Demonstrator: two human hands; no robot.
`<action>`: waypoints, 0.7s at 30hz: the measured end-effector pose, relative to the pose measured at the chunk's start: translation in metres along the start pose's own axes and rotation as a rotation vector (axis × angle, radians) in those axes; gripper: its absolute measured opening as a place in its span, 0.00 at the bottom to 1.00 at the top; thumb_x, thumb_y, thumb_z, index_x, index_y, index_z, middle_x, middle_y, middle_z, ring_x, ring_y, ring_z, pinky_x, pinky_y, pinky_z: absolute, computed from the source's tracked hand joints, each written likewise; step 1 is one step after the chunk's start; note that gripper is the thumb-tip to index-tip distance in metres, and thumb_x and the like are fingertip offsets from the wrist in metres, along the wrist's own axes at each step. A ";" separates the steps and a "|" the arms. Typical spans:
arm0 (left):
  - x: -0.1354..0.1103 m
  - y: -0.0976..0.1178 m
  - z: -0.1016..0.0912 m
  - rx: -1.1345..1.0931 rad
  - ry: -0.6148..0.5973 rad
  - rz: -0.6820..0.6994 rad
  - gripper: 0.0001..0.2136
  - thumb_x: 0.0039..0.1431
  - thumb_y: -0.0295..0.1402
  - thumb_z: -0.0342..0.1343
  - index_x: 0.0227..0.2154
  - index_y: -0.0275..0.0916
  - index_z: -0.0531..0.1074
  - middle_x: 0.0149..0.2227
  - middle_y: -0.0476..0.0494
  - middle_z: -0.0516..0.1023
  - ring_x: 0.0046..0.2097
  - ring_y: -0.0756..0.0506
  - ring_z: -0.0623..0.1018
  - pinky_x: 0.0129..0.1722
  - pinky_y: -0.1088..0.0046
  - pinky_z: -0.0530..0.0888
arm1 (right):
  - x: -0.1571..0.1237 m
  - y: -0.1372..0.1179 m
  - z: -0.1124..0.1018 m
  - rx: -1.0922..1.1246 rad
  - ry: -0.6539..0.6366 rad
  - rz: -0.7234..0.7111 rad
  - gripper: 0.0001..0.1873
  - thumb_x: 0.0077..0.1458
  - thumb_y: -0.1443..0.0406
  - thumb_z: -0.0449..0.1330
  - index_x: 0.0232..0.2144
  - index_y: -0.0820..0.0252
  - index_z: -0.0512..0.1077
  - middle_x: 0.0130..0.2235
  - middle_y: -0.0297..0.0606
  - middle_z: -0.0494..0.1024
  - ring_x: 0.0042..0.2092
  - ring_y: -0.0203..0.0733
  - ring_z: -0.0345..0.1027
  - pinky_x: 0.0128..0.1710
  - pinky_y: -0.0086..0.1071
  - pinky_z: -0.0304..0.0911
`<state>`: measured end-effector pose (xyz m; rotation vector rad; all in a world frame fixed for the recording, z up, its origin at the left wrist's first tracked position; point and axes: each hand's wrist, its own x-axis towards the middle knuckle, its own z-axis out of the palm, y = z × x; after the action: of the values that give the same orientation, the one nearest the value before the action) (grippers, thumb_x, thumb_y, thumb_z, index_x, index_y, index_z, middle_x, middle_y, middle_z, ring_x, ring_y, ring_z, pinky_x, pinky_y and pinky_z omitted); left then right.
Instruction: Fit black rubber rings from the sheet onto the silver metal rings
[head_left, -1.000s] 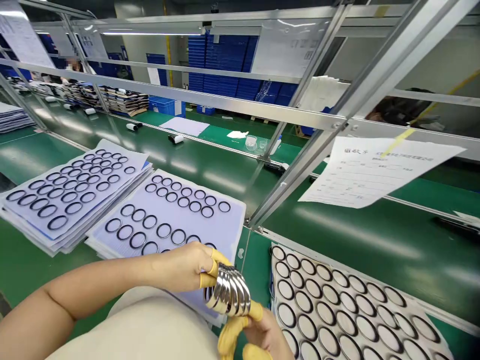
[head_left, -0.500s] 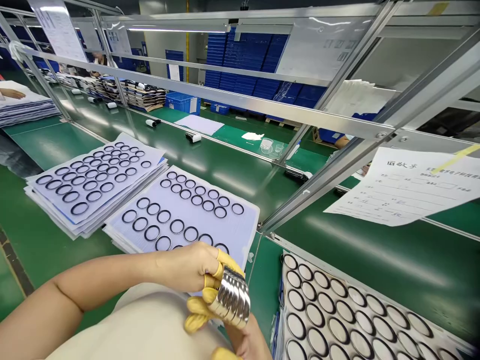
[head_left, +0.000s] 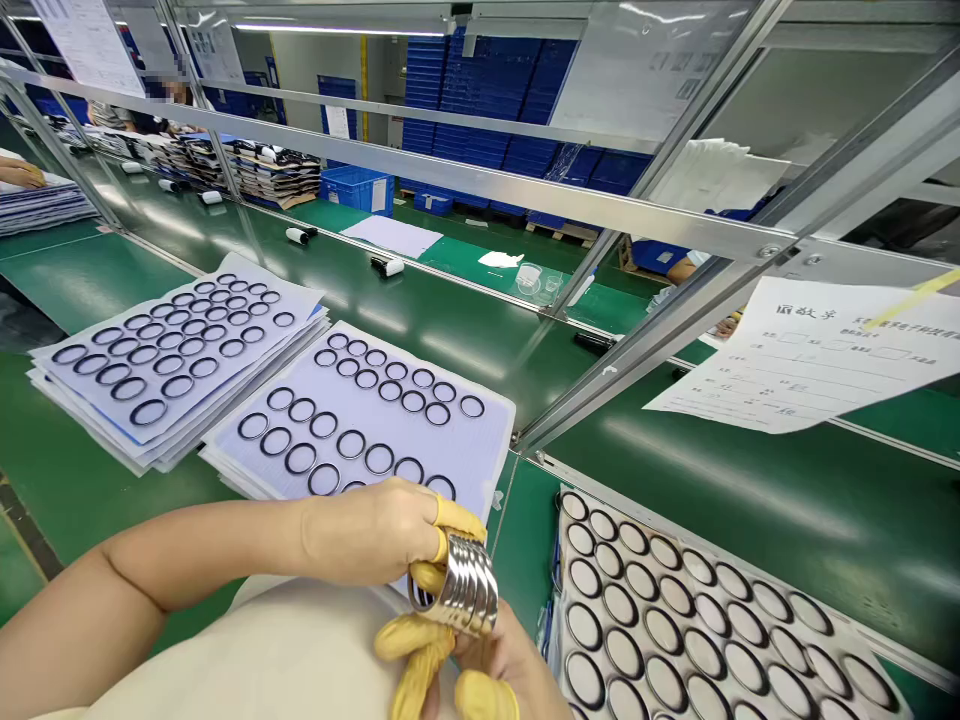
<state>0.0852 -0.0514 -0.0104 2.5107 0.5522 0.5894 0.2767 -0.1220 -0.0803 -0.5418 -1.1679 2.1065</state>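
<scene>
My left hand (head_left: 371, 535) and my right hand (head_left: 495, 665), both with yellow finger cots, hold a stack of shiny metal rings (head_left: 454, 595) between them. The left fingertips press on the stack's upper side, and the right fingers support it from below. Just past my left hand lies a sheet of black rings (head_left: 352, 415) on a pale lilac backing. Further left is a taller pile of similar sheets (head_left: 176, 355). To the right of my hands stands a tray of black-rimmed white discs (head_left: 645, 625).
A green workbench belt (head_left: 97, 285) runs under the sheets. An aluminium frame rail (head_left: 525, 190) crosses above it, and a printed paper form (head_left: 802, 355) hangs at right. Blue crates (head_left: 480, 120) are stacked in the background. A co-worker's hand (head_left: 19, 175) rests on a pile at far left.
The ring stack has closed up from a fanned shape into a tighter, more upright bundle. My right fingers have shifted beneath it. The view has swung slightly.
</scene>
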 end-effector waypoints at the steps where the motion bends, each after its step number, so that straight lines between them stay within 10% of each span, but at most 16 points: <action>1: -0.001 0.000 0.000 0.029 0.002 0.011 0.10 0.56 0.18 0.51 0.34 0.31 0.78 0.47 0.35 0.79 0.45 0.41 0.80 0.45 0.68 0.76 | 0.001 0.000 0.001 0.042 -0.005 0.027 0.28 0.47 0.46 0.66 0.45 0.57 0.75 0.31 0.41 0.82 0.26 0.39 0.74 0.26 0.29 0.69; 12: 0.002 -0.007 0.012 -0.594 0.101 -0.146 0.10 0.60 0.21 0.51 0.33 0.32 0.79 0.42 0.36 0.81 0.45 0.46 0.79 0.46 0.75 0.75 | 0.017 0.014 0.008 -0.131 0.071 -0.245 0.15 0.58 0.52 0.60 0.38 0.52 0.81 0.37 0.44 0.84 0.39 0.51 0.78 0.42 0.48 0.71; 21: 0.002 -0.006 0.012 -0.565 0.057 -0.196 0.11 0.56 0.19 0.52 0.32 0.33 0.80 0.45 0.38 0.80 0.46 0.46 0.79 0.45 0.78 0.74 | 0.019 0.006 0.008 -0.241 0.115 -0.320 0.11 0.57 0.56 0.62 0.39 0.51 0.81 0.36 0.40 0.83 0.36 0.46 0.77 0.39 0.41 0.73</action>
<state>0.0918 -0.0499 -0.0228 1.8911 0.5526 0.6378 0.2561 -0.1154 -0.0820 -0.5365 -1.3529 1.6560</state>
